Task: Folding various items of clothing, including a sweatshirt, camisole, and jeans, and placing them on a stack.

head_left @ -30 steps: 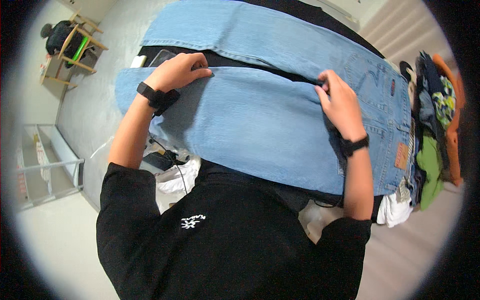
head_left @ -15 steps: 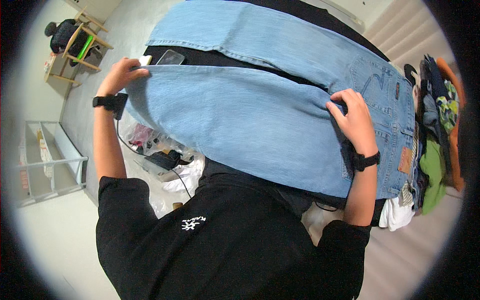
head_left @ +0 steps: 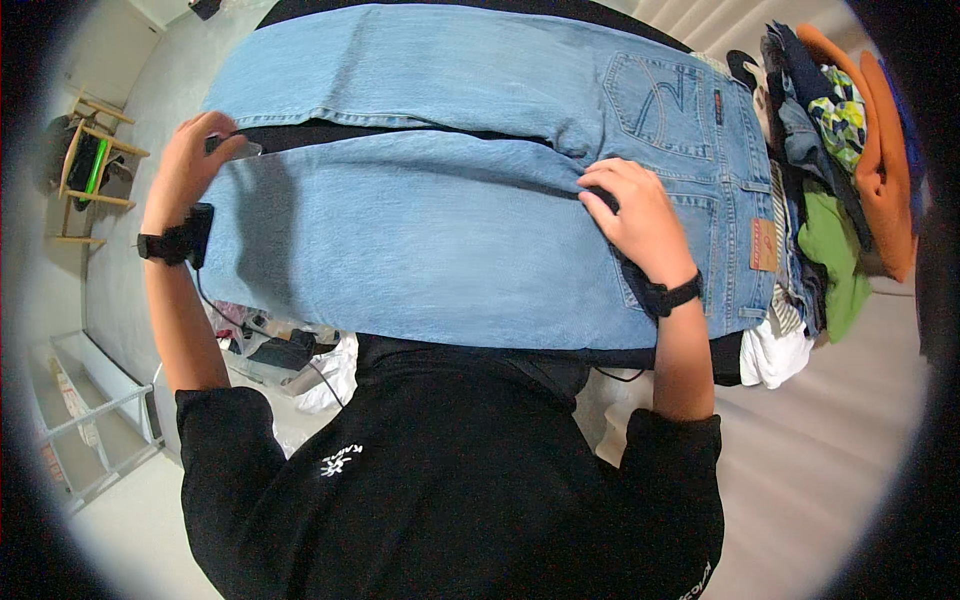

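Light blue jeans (head_left: 420, 240) lie spread out with the waistband to the right and the legs reaching left; a back pocket and a tan waistband patch face up. At the end of the nearer leg, my left hand (head_left: 190, 165) has thumb and fingers closed on the hem's far corner. My right hand (head_left: 640, 215) pinches the same leg's inner edge, just below the seat, where the cloth puckers. Black bands circle both wrists, and a cable hangs from the left one. Under the jeans, a black surface (head_left: 310, 135) shows between the two legs.
Piled clothes, among them a green garment (head_left: 832, 250) and an orange one (head_left: 880, 190), lie right of the waistband. White cloth (head_left: 778, 352) hangs below it. Plastic bags and a black item (head_left: 280, 350) sit beneath the left hem. Farther left are a wooden chair (head_left: 95, 165) and a shelf rack (head_left: 100, 410).
My view has shifted, so the jeans sit farther left in it. The nearer leg now lies flatter and straighter, closer to the far leg. Both hands keep their holds on it.
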Tool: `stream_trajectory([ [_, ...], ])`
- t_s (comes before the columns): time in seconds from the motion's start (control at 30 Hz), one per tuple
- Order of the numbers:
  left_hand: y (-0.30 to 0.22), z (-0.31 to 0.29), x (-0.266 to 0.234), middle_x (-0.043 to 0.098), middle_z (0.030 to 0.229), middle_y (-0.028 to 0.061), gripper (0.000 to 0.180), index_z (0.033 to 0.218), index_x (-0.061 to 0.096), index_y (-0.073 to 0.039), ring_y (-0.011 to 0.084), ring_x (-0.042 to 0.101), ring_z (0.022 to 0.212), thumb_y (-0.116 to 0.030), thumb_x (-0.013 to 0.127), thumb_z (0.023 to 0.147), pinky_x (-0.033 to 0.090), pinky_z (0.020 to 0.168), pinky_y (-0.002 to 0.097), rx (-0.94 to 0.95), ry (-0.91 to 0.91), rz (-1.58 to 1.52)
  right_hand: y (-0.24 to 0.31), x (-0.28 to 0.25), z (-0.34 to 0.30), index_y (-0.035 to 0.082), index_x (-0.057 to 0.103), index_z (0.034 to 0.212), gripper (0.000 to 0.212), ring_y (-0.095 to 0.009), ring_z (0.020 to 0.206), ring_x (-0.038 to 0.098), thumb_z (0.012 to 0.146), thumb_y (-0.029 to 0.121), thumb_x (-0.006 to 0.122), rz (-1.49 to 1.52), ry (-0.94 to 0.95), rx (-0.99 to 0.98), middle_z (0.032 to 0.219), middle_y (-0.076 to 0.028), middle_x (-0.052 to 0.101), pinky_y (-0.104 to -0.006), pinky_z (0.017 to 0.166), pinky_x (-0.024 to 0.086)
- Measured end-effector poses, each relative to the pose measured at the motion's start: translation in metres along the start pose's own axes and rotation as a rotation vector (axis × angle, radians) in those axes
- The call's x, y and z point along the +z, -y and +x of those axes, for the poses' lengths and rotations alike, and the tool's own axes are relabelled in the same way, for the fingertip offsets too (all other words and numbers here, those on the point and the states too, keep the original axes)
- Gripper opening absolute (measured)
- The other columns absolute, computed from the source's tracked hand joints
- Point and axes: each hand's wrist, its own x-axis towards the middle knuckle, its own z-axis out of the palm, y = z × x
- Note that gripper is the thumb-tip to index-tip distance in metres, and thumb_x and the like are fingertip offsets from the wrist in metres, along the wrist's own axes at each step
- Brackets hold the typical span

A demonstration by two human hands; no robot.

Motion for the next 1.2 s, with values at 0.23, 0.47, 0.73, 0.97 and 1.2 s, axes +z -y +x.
stream_trajectory([
  [0.23,-0.154,0.051,0.044,0.059,0.073,-0.0011,0.031,0.095,0.066,-0.004,0.0074,0.056,0.068,-0.034,0.059,0.103,0.046,0.061,0.0238,0.137,0.366,-0.967,0.019,-0.008,-0.009,0.007,0.069,0.113,0.03,-0.03,0.114,0.062,0.087,0.022,0.071,-0.071,-0.017,-0.03,0.117,-0.012,0.07,-0.0413,0.102,0.045],
  [0.47,-0.24,0.084,0.062,0.04,0.063,-0.0057,0.028,0.089,0.057,-0.008,0.0047,0.035,0.055,-0.032,0.054,0.104,0.027,0.049,0.0236,-0.115,0.187,-1.608,0.12,0.023,0.003,0.0,0.062,0.12,0.06,-0.039,0.104,0.066,0.089,0.051,0.068,0.542,0.206,0.135,0.108,-0.023,0.069,-0.0462,0.09,0.052],
  [0.73,-0.243,0.081,0.091,0.046,0.062,-0.0052,0.028,0.088,0.062,-0.006,0.0036,0.039,0.055,-0.03,0.058,0.102,0.03,0.05,0.0231,-0.042,-0.07,-1.362,0.14,0.079,0.006,0.0,0.069,0.082,0.04,-0.017,0.066,0.065,0.09,0.039,0.071,1.165,0.201,0.286,0.069,-0.01,0.069,-0.0346,0.064,0.05],
  [0.97,-0.236,0.08,0.103,0.05,0.065,-0.0045,0.028,0.09,0.064,-0.005,0.0035,0.042,0.058,-0.028,0.057,0.103,0.032,0.052,0.0221,0.001,-0.036,-1.269,0.132,0.094,0.006,-0.001,0.069,0.088,0.038,-0.012,0.064,0.058,0.092,0.038,0.068,1.264,0.187,0.294,0.07,-0.005,0.068,-0.0338,0.061,0.047],
  [1.2,-0.241,0.079,0.088,0.029,0.063,-0.0081,0.025,0.092,0.054,-0.013,0.0054,0.026,0.054,-0.033,0.05,0.106,0.024,0.048,0.0235,-0.189,0.205,-1.983,0.131,0.086,0.007,-0.001,0.066,0.088,0.039,-0.023,0.063,0.062,0.093,0.037,0.067,1.106,0.233,0.223,0.067,-0.016,0.065,-0.0406,0.063,0.048],
])
